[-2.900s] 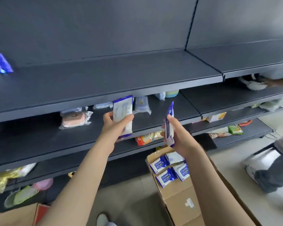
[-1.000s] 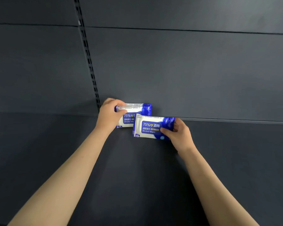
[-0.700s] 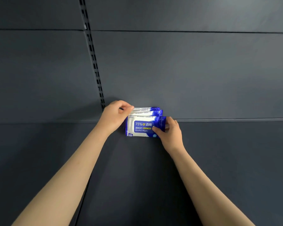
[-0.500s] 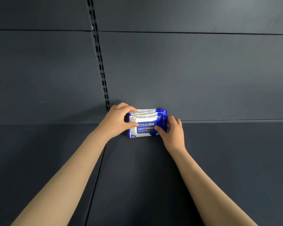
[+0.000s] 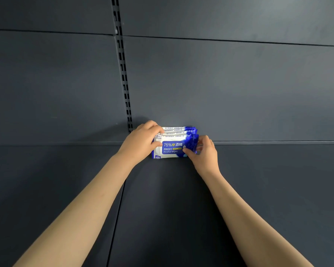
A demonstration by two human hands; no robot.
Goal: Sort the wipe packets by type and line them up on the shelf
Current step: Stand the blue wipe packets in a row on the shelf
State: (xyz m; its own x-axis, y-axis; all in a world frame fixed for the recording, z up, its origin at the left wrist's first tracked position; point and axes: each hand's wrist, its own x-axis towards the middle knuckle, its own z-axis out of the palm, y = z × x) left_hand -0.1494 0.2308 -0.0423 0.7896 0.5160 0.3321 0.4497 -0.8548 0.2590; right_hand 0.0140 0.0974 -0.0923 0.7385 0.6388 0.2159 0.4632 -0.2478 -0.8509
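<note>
Several blue-and-white alcohol wipe packets stand on edge in a tight row at the back of the dark shelf, against the back panel. The front packet faces me with its "75% Alcohol Wipes" label; only the top edges of the packets behind it show. My left hand grips the left end of the row, fingers curled over the top and thumb on the front packet. My right hand pinches the front packet's right end.
A slotted upright rail runs down the dark back panel just left of the packets. A seam divides the shelf surface into a left and a right section.
From the lower shelves and box, both hands carried packets up to this shelf. In the last second the two packets were pushed together into one row against the back panel.
</note>
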